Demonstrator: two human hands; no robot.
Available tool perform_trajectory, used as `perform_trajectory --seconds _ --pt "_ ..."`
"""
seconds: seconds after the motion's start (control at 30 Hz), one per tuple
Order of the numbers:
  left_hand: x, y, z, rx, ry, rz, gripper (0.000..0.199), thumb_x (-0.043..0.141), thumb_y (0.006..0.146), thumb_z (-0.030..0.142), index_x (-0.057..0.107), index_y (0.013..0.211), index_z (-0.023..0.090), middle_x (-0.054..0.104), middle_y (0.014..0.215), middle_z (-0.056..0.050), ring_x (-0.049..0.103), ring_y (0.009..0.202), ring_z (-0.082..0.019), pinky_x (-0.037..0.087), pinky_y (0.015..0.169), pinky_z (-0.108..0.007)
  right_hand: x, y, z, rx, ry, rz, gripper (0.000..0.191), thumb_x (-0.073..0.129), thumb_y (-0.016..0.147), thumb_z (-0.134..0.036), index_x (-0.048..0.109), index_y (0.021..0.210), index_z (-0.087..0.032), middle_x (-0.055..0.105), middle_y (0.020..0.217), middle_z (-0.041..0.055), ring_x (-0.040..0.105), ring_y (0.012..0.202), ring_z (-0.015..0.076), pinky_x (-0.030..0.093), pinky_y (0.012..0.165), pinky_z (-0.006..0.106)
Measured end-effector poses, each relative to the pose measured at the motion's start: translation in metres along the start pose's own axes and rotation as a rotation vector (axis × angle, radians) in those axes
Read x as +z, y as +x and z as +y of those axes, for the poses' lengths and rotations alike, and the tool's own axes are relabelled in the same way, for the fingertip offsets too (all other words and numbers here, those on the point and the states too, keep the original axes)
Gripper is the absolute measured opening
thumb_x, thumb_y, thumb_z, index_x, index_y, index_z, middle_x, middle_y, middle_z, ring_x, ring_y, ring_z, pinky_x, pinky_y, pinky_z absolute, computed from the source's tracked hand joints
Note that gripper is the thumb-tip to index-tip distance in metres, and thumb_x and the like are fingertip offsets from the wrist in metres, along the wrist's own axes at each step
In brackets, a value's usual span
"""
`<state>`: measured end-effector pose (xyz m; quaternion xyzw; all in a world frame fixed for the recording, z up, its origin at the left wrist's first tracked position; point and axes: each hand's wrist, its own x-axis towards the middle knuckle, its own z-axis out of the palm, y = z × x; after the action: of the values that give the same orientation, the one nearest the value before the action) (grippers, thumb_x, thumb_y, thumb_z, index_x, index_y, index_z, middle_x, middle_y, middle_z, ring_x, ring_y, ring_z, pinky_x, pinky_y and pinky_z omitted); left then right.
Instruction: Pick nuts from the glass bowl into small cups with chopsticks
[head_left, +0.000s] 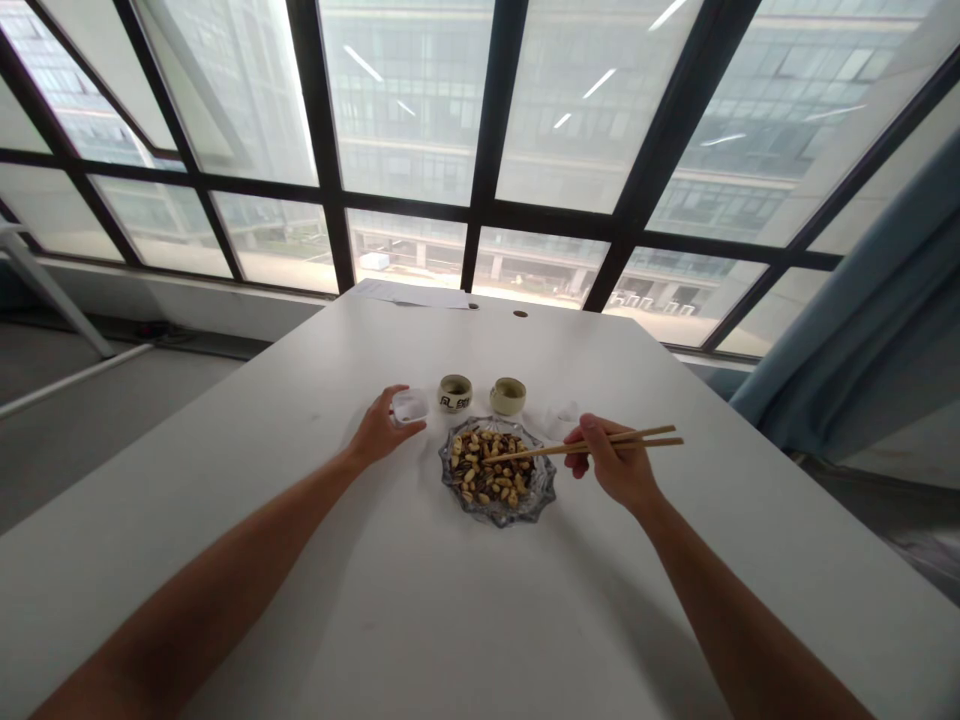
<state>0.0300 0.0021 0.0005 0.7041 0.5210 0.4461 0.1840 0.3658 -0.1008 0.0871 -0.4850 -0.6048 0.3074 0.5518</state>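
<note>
My right hand (pixel 611 465) is closed round a pair of wooden chopsticks (pixel 551 450), whose tips reach into a scalloped glass bowl (pixel 541 500). Inside the bowl lies a mix of peanuts (pixel 512 493) and dark, striped seeds that look like sunflower seeds. To the left of it, my left hand (pixel 382 430) grips a small clear plastic cup (pixel 409 405) between thumb and fingers. Behind the bowl stand two small tea cups, one with dark lettering (pixel 454 394) and a plain greenish one (pixel 508 396). Whether the chopstick tips pinch a nut is too small to tell.
Another clear plastic container (pixel 562 415) sits beyond my right hand, partly hidden by it. White papers (pixel 420 296) lie at the far edge of the white table (pixel 420 620). Windows rise behind, and a blue curtain (pixel 862 300) hangs at the right.
</note>
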Motion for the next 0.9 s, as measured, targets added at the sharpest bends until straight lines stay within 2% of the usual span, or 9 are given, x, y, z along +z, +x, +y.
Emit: perform_trajectory --seconds 0.1,0.27,0.47,0.67,0.9 --pt "0.000 0.000 0.000 0.006 0.008 -0.002 0.068 0.076 0.068 0.046 0.052 0.125 0.019 0.068 0.107 -0.008 0.066 0.084 -0.019 0.054 0.080 -0.035 0.002 -0.001 0.003 -0.022 -0.026 -0.032 0.054 0.060 0.083 -0.067 0.067 0.065 -0.017 0.064 0.048 0.0034 0.057 0.036 0.0125 0.046 0.034 0.022" --pt "0.001 0.000 -0.003 0.010 0.024 0.001 0.068 0.075 0.068 0.048 0.052 0.125 0.020 0.069 0.106 -0.007 0.066 0.084 -0.019 0.054 0.080 -0.035 -0.001 -0.002 0.001 -0.074 -0.087 0.080 0.053 0.056 0.088 -0.064 0.066 0.066 -0.017 0.063 0.048 0.0031 0.056 0.036 0.0120 0.044 0.034 0.021" --pt "0.000 0.000 -0.002 0.005 0.025 -0.008 0.068 0.075 0.068 0.048 0.051 0.125 0.020 0.069 0.107 -0.008 0.065 0.086 -0.019 0.054 0.082 -0.035 0.006 -0.009 -0.001 -0.084 -0.116 -0.047 0.054 0.053 0.089 -0.065 0.067 0.067 -0.018 0.064 0.050 0.0032 0.057 0.037 0.0133 0.046 0.037 0.023" --pt "0.000 -0.001 0.000 -0.003 0.001 -0.012 0.069 0.076 0.068 0.049 0.052 0.125 0.020 0.069 0.103 -0.007 0.066 0.085 -0.020 0.054 0.079 -0.034 0.011 -0.014 0.004 -0.144 -0.245 -0.100 0.049 0.053 0.091 -0.060 0.068 0.068 -0.020 0.065 0.053 0.0028 0.060 0.045 0.0146 0.048 0.045 0.025" --pt "0.000 0.000 -0.002 -0.007 0.011 -0.016 0.069 0.076 0.068 0.048 0.051 0.126 0.019 0.069 0.105 -0.008 0.065 0.084 -0.019 0.054 0.081 -0.034 0.013 -0.014 0.007 -0.148 -0.255 -0.129 0.048 0.054 0.092 -0.058 0.067 0.066 -0.020 0.067 0.056 0.0032 0.059 0.046 0.0142 0.048 0.047 0.025"
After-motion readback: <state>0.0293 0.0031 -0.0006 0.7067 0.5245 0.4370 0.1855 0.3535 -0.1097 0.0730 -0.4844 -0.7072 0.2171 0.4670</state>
